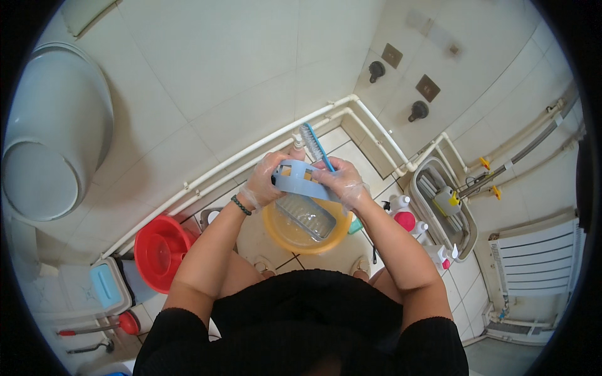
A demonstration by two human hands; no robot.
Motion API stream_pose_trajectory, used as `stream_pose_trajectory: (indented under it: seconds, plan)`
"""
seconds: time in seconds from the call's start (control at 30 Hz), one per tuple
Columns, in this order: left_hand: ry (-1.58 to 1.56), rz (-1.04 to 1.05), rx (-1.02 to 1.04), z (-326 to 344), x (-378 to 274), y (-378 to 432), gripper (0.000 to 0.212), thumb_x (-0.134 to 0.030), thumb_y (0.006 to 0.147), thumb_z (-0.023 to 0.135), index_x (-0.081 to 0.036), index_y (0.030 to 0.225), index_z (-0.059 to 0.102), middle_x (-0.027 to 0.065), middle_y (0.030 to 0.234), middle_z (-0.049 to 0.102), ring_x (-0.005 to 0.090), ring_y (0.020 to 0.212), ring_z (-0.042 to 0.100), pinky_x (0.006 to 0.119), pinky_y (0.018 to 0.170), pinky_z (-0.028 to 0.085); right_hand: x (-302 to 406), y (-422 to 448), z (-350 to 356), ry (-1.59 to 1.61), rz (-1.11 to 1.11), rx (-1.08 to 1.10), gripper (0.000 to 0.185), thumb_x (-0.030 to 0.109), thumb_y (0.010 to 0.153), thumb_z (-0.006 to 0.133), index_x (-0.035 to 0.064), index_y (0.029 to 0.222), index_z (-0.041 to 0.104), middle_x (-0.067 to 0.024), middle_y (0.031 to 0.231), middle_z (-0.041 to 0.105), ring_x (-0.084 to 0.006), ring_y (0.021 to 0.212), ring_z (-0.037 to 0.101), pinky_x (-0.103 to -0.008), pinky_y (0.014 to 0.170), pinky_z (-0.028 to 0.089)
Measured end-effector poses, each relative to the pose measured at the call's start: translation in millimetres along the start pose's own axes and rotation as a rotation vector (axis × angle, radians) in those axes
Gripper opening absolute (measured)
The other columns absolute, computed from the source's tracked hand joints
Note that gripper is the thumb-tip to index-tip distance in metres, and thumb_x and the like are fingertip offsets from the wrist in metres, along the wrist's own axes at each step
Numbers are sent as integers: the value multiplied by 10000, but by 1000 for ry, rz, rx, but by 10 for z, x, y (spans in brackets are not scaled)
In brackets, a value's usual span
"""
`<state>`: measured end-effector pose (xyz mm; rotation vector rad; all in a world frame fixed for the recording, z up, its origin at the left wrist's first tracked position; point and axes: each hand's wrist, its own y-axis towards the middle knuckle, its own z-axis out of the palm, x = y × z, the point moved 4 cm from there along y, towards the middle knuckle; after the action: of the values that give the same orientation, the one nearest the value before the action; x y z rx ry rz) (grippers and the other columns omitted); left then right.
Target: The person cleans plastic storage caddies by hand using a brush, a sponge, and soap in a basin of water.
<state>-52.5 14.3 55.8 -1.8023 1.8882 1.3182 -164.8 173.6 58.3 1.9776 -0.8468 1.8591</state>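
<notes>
My left hand (264,181), in a clear plastic glove, grips one end of a light blue plastic piece (304,186) with rectangular cut-outs. A matching glove covers my right hand (347,182), which holds a blue-backed scrub brush (314,143) with pale bristles. The brush points up and away from me; its lower end is hidden in the hand. My right thumb also rests against the plastic piece. Below both hands, a yellow basin (277,240) holds water and a ribbed clear plastic container (308,218), partly covered by the blue piece.
A pump bottle (297,149) stands beyond my left hand, near white wall pipes (263,160). To the left sit a red basin (157,249) and a lidded bin (110,286). Several bottles (403,202) and a grey mop bucket (465,244) stand at right. A plunger (128,323) lies lower left.
</notes>
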Motion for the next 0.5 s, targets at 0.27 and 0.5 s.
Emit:
stream_pose_trajectory:
  seconds: [0.27, 0.5]
  plan:
    - [-13, 66, 13, 81, -26, 86, 512, -71, 583, 757, -71, 1039, 526, 93, 976, 560, 274, 892, 559, 324, 786, 464, -124, 68, -104, 163, 195, 27, 242, 189, 776, 714, 45, 959, 651, 20, 732, 594, -48, 575, 485, -189, 510, 378]
    - [-29, 45, 6, 133, -20, 90, 515, -64, 590, 755, -69, 1050, 524, 96, 978, 560, 261, 889, 565, 324, 779, 465, -87, 64, -134, 98, 189, -8, 231, 195, 773, 719, 54, 943, 651, 32, 694, 572, -35, 521, 429, -180, 461, 319]
